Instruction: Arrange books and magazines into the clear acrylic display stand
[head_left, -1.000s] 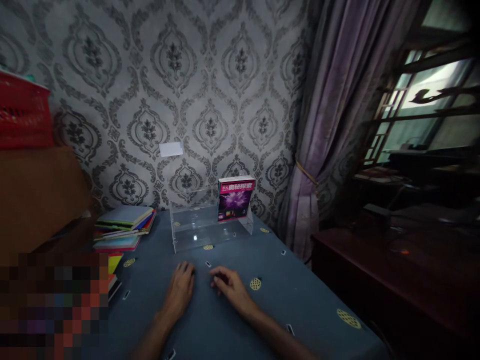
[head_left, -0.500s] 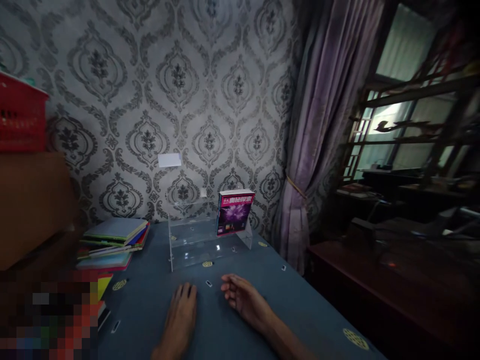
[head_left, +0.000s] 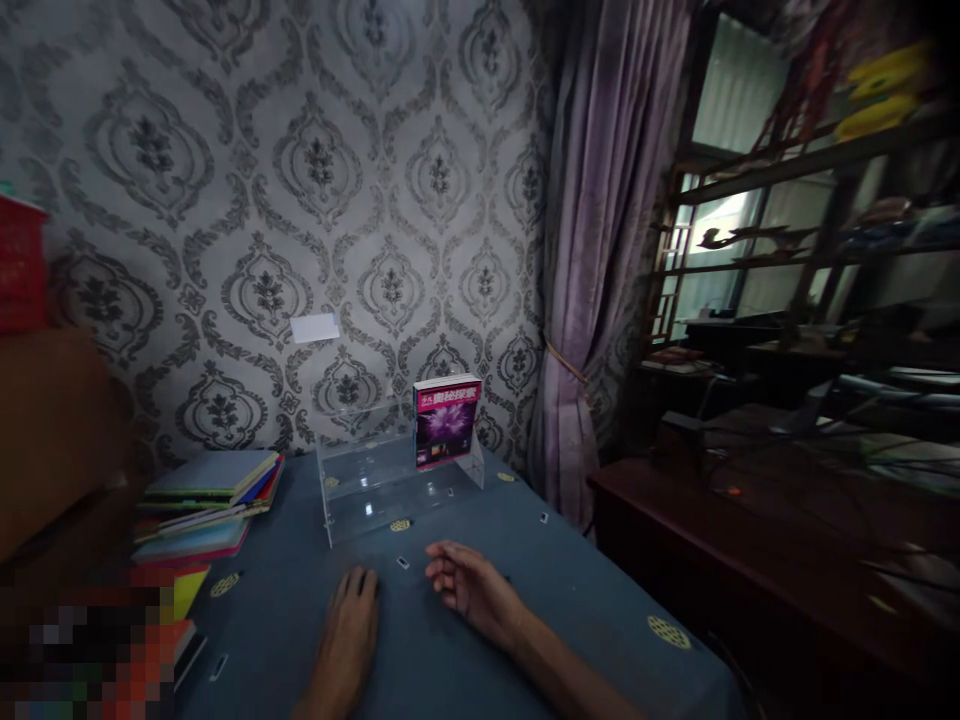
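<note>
Head camera: from where I stand, the left hand [head_left: 351, 615] is palm-down at lower centre-left of the frame, the right hand [head_left: 476, 590] loosely curled at lower centre, both holding nothing. The purple-covered book [head_left: 446, 425] stands just below the frame's centre, at the right end of a clear rack [head_left: 325, 495]. I'd guess it's light, bendy and slick-covered, best pinched at its top edge; the rack looks stiff and brittle, better held by its end panels.

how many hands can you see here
2: the left hand, back upward above the blue tablecloth, and the right hand beside it, fingers loosely curled. Both are nearer the camera than the clear rack.
</note>
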